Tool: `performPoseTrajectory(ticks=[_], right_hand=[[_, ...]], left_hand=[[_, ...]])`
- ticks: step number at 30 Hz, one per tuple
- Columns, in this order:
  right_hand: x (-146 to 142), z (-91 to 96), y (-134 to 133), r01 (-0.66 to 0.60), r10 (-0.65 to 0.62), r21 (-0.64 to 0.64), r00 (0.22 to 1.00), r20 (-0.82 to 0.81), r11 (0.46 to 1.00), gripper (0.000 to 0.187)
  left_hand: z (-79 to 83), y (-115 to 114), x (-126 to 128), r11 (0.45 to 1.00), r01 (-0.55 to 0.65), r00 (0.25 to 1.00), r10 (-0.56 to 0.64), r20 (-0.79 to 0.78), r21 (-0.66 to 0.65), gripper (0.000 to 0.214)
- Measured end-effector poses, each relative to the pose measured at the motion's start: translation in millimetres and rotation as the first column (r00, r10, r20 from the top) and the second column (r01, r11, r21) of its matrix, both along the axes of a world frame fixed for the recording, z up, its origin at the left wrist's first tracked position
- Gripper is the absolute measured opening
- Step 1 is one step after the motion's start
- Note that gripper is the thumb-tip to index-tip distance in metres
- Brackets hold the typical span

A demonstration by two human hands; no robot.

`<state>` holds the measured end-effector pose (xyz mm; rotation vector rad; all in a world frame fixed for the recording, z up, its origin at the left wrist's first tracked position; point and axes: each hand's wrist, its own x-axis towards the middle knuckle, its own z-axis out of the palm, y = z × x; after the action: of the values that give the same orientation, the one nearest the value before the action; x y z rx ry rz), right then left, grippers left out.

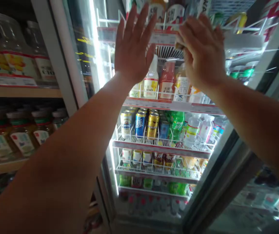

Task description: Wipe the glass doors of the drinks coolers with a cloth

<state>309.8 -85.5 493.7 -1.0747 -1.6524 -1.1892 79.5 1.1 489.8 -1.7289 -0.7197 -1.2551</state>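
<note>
My left hand [134, 48] is raised before the upper shelves of a lit drinks fridge, its fingers stretched out and apart, holding nothing. Level with it on the right, my right hand [203, 52] is curled with the fingers bent. A small brownish thing [179, 44] shows at its fingertips; its kind is too blurred to tell. Both hands are near the price-label strip [161, 37] of the upper shelf. Beneath them stand a yellow-labelled bottle [151, 86], a red drink bottle [167, 83] and a tea bottle [181, 86]. Whether either hand touches the shelf, I cannot tell.
Lower wire racks hold a blue can [140, 124], a gold can [152, 125], a green bottle [178, 122] and clear bottles [193, 128]. Left of the fridge frame [56, 48], wooden shelves [22, 92] carry more bottles. A dark door edge [217, 169] runs down the right.
</note>
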Motion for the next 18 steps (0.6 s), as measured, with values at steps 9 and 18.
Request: performPoseTrajectory(ticks=[9,18], right_hand=[[-17,15.0,4,-0.023,0.023,0.02,1.0,-0.01,1.0,0.053],[-16,-5.5,1,-0.068,0.067,0.03,0.998,0.008,0.997,0.055]], left_hand=[[5.7,6,4,0.995,0.002,1.0,0.0,0.026,-0.096,0.065],[14.2,21,9,0.979,-0.18,0.983,0.183,0.016,-0.094,0.066]])
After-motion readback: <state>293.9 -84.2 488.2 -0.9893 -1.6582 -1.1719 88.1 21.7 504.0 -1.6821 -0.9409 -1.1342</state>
